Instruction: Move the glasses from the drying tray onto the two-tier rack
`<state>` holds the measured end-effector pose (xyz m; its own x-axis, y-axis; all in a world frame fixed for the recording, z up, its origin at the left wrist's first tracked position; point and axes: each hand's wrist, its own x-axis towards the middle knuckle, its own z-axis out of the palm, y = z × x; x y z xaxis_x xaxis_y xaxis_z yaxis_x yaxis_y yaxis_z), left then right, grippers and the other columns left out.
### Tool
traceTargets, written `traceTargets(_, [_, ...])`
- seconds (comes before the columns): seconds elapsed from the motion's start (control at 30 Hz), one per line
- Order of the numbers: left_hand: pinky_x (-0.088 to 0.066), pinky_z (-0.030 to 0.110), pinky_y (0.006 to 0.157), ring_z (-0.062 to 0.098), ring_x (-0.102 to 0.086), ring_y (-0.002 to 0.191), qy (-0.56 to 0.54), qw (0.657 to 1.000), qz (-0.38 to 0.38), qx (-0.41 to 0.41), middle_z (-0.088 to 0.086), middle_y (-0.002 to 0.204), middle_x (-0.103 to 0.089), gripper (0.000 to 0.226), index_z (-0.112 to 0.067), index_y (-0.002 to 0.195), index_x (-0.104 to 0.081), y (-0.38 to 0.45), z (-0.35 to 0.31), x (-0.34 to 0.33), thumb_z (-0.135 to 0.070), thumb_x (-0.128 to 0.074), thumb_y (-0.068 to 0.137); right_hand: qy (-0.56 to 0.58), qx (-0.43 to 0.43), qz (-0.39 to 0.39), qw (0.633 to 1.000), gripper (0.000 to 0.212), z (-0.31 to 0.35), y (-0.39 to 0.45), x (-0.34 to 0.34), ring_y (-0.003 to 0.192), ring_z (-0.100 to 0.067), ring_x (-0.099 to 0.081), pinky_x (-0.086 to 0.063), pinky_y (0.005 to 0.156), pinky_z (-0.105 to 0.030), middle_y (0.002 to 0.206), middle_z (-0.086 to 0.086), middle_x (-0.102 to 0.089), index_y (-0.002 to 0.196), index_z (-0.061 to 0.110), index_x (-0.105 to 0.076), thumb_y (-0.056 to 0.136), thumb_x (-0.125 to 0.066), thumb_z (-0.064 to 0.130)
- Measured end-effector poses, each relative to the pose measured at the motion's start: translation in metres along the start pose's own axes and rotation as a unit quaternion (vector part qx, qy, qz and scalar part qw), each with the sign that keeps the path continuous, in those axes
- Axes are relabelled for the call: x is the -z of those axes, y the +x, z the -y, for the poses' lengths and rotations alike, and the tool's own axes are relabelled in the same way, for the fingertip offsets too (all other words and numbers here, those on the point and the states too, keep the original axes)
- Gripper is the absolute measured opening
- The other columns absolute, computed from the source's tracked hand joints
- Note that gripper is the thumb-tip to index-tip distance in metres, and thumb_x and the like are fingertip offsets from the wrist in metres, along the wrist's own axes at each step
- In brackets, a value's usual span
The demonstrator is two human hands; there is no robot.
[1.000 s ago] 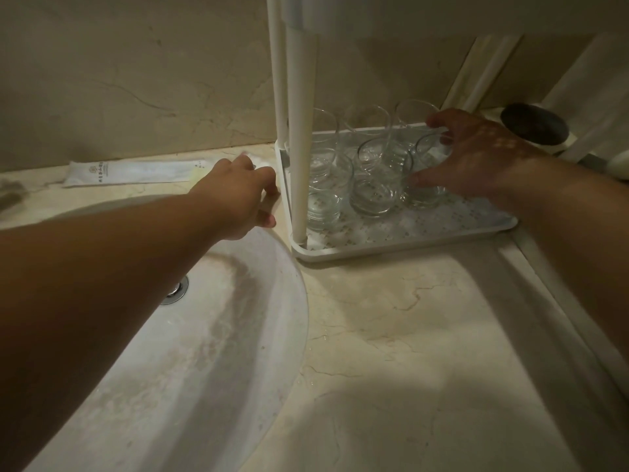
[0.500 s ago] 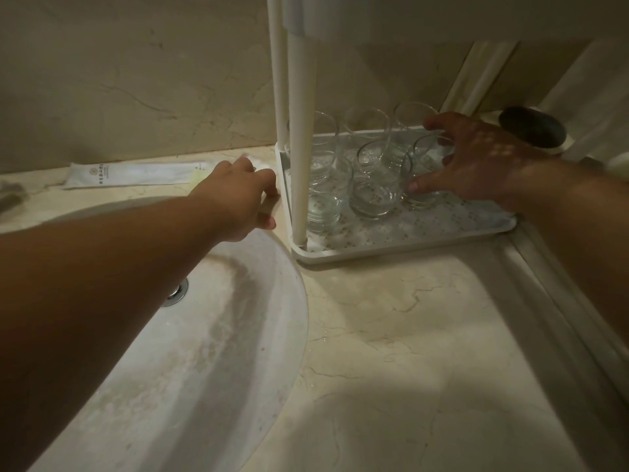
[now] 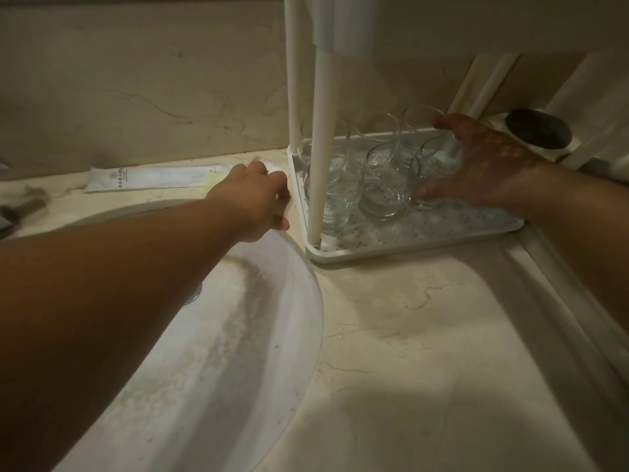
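Observation:
The white two-tier rack [image 3: 321,148] stands on the counter by the wall. Its lower tray [image 3: 408,245] holds several clear glasses [image 3: 384,192] in two rows. My right hand [image 3: 483,165] reaches in from the right and curls round the front right glass [image 3: 434,155], with the thumb at the glass's base and the fingers behind it. My left hand [image 3: 252,195] is at the tray's left rim, its curled fingers and thumb against the edge. The upper tier [image 3: 442,25] shows only from below at the top of the view. No separate drying tray is in view.
A pale oval sink [image 3: 204,335] lies under my left forearm. A white sachet [image 3: 153,177] lies by the wall to the left. A dark round object [image 3: 537,127] sits behind my right hand. A raised ledge [image 3: 561,284] borders the marble counter on the right.
Both hands keep their places at the rack. Only the view has shifted a little.

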<state>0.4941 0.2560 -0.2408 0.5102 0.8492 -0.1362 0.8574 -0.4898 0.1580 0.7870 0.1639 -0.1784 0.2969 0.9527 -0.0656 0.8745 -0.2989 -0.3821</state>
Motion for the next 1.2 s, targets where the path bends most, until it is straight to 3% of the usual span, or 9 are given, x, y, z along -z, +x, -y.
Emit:
traceTargets(0.2, [-0.041,0.040,0.090,0.022,-0.037,0.105,0.004,1.000,0.014,-0.001,-0.001,0.108,-0.042,0.054,-0.030,0.122,-0.057,0.004,0.003,0.008,-0.051,-0.079,0.077,-0.017,0.027,-0.022,0.999,0.104,0.008,-0.027,0.000,0.139,-0.020,-0.034,-0.030,0.107,-0.030,0.154,0.004,-0.033,0.148,0.040,-0.027,0.064,-0.087,0.049])
traceTargets(0.3, [-0.045,0.042,0.095,0.027,-0.044,0.109,0.015,0.999,0.037,-0.007,0.001,0.105,-0.042,0.058,-0.031,0.121,-0.060,0.006,0.000,0.015,-0.053,-0.082,0.072,-0.019,0.028,-0.032,0.999,0.102,0.013,-0.046,-0.001,0.142,-0.021,-0.029,-0.029,0.114,-0.036,0.156,0.002,-0.030,0.149,0.038,-0.028,0.066,-0.087,0.044])
traceTargets(0.47, [-0.039,0.029,0.076,0.019,-0.051,0.091,-0.044,0.999,0.029,-0.011,-0.003,0.101,-0.057,0.040,-0.028,0.113,-0.070,0.009,0.005,0.027,-0.046,-0.080,0.078,-0.029,0.016,-0.037,0.999,0.094,0.021,-0.064,0.001,0.140,-0.025,-0.034,-0.032,0.113,-0.038,0.154,-0.002,-0.032,0.147,0.034,-0.033,0.069,-0.085,0.041])
traceTargets(0.57, [-0.036,0.027,0.076,0.018,-0.051,0.088,-0.092,0.996,-0.017,-0.013,-0.009,0.088,-0.053,0.030,-0.028,0.108,-0.073,0.007,0.006,0.033,-0.045,-0.075,0.083,-0.020,0.006,-0.035,0.999,0.091,0.028,-0.067,0.001,0.141,-0.025,-0.033,-0.033,0.113,-0.038,0.156,-0.002,-0.030,0.146,0.039,-0.033,0.071,-0.084,0.041])
traceTargets(0.8, [-0.040,0.033,0.101,0.027,-0.054,0.120,-0.077,0.996,0.015,-0.038,0.011,0.132,-0.053,0.038,-0.020,0.120,-0.070,-0.009,0.011,0.038,-0.040,-0.070,0.087,-0.040,-0.026,-0.006,0.999,0.086,0.045,-0.073,-0.007,0.150,-0.024,-0.008,-0.021,0.118,-0.049,0.163,-0.004,-0.014,0.149,0.041,-0.026,0.078,-0.075,0.047])
traceTargets(1.0, [-0.038,0.031,0.104,0.026,-0.055,0.120,-0.124,0.992,0.010,-0.032,0.010,0.139,-0.048,0.048,-0.017,0.129,-0.062,-0.030,0.008,0.052,-0.036,-0.071,0.085,-0.059,-0.026,-0.008,0.998,0.086,0.052,-0.095,0.003,0.149,-0.030,-0.014,-0.025,0.116,-0.052,0.162,-0.008,-0.019,0.149,0.040,-0.027,0.078,-0.073,0.050])
traceTargets(1.2, [-0.043,0.044,0.106,0.027,-0.054,0.123,-0.167,0.985,-0.022,-0.022,0.007,0.149,-0.039,0.055,-0.023,0.138,-0.053,-0.085,-0.012,0.088,-0.034,-0.066,0.086,-0.052,-0.034,-0.011,0.998,0.082,0.101,-0.116,0.023,0.146,-0.028,-0.023,-0.030,0.113,-0.050,0.157,-0.009,-0.030,0.150,0.031,-0.032,0.080,-0.071,0.048])
